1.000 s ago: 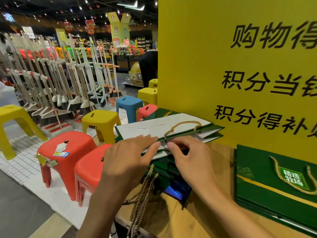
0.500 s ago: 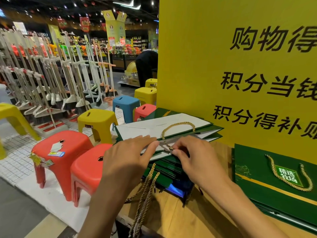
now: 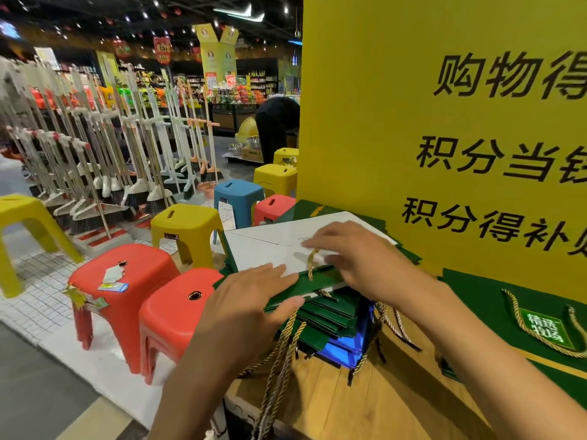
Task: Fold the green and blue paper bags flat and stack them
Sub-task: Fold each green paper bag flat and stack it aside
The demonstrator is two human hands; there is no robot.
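1 wide-angle view, worn on the head, looks forward and down from close above the counter (image 3: 365, 408); the left hand (image 3: 241, 306) and right hand (image 3: 365, 268) sit near centre, yellow sign (image 3: 397, 122) filling the right, shop aisle (image 3: 230, 149) receding left.

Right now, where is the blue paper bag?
Head view, low centre: the blue paper bag lies under the green bags, on the wooden counter.

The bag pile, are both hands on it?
Yes, the left hand and right hand both rest on the top bag.
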